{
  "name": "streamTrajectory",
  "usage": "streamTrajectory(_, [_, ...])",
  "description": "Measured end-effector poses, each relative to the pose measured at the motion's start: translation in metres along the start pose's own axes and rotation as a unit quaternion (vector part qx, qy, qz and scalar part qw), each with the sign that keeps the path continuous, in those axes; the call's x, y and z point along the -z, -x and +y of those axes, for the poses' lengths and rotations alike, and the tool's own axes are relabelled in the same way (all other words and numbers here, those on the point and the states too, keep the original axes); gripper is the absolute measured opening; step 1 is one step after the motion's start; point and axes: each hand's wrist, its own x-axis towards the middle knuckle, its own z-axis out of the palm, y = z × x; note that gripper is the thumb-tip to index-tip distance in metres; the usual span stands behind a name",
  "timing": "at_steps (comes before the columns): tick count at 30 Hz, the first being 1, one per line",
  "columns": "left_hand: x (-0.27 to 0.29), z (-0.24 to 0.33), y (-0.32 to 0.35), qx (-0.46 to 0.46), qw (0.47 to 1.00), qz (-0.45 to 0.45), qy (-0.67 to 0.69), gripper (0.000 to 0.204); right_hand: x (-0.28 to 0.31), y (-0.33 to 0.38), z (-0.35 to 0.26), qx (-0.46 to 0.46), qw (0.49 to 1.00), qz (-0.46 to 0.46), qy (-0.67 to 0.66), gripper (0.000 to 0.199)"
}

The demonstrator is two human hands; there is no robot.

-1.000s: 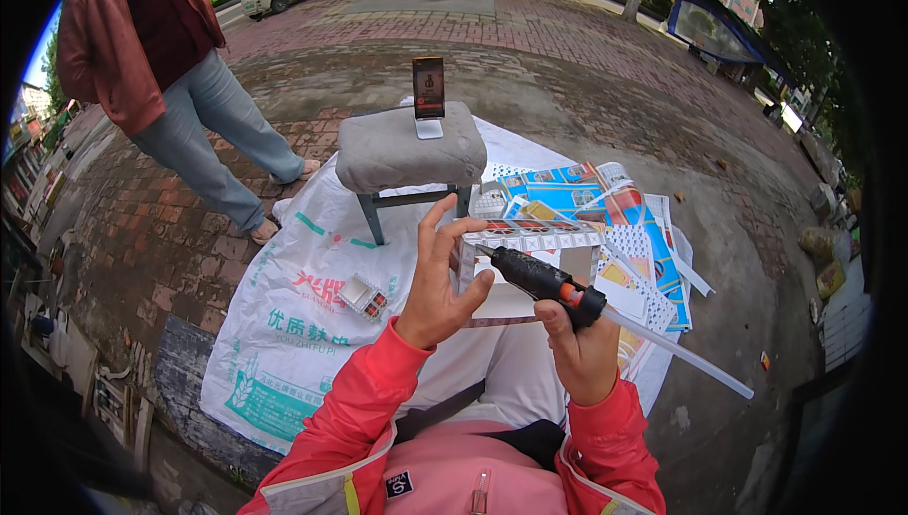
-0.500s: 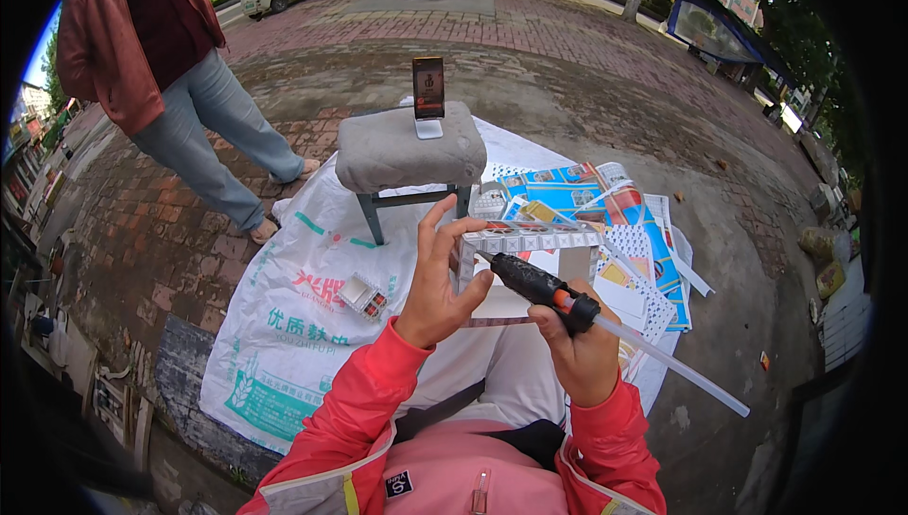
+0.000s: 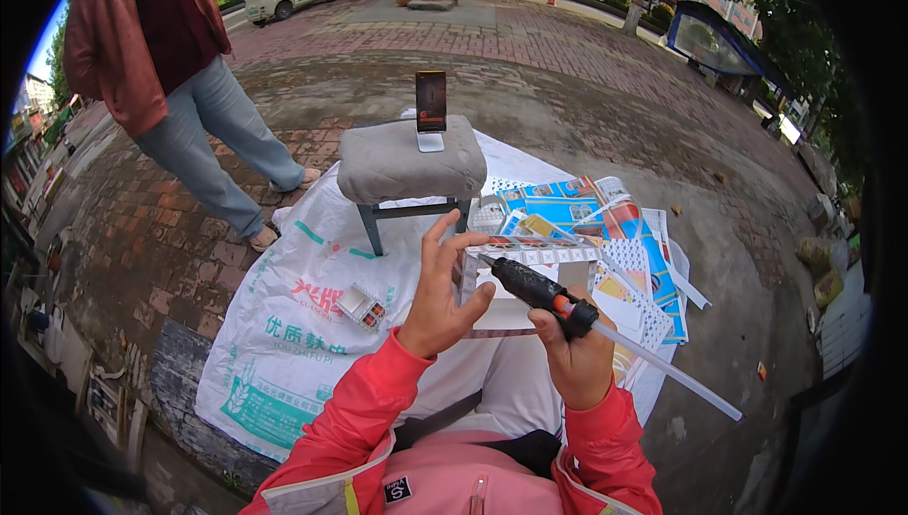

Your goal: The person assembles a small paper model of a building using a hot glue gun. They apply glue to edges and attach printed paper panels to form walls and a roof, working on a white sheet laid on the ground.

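Observation:
A small open box frame of patterned card (image 3: 544, 252), white inside, is gripped at its left side by my left hand (image 3: 435, 302). The fingers of that hand reach over the top left corner, and its thumb is on the near side. My right hand (image 3: 584, 359) is closed on a black hot glue gun (image 3: 522, 280). Its nozzle points up and left at the frame's upper left corner, close to my left fingers; whether it touches the card I cannot tell. A long translucent glue stick (image 3: 673, 375) juts from the gun's back end toward the lower right.
A white woven sack (image 3: 284, 335) covers the ground, with a small card model (image 3: 361, 307) on it. Beyond stands a grey padded stool (image 3: 397, 160) bearing a phone (image 3: 431, 104) on a stand. Printed card sheets (image 3: 558, 203) lie at right. A person (image 3: 203, 108) stands at left.
The scene sits slightly lower in the picture. My left thumb has dropped a little away from the gun's nozzle. Both hands keep their holds.

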Motion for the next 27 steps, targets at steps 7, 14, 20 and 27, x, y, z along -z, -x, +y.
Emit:
streamTrajectory(7, [0.001, 0.002, -0.001, 0.003, 0.999, 0.005, 0.042, 0.050, 0.002, 0.004, -0.003, 0.000, 1.000, -0.013, 0.020, 0.034])
streamTrajectory(14, [0.002, -0.004, 0.001, 0.014, 1.000, 0.008, 0.022, 0.049, 0.007, 0.003, -0.002, -0.013, 0.999, -0.036, 0.013, 0.038])
streamTrajectory(20, [0.000, -0.019, 0.002, 0.038, 0.998, 0.018, 0.051, 0.049, 0.000, -0.012, 0.025, -0.168, 0.917, -0.011, -0.362, 0.075])
streamTrajectory(27, [-0.010, -0.029, 0.009, 0.061, 0.996, -0.001, 0.059, 0.048, -0.035, -0.021, 0.041, -0.249, 0.808, -0.025, -0.533, 0.064])
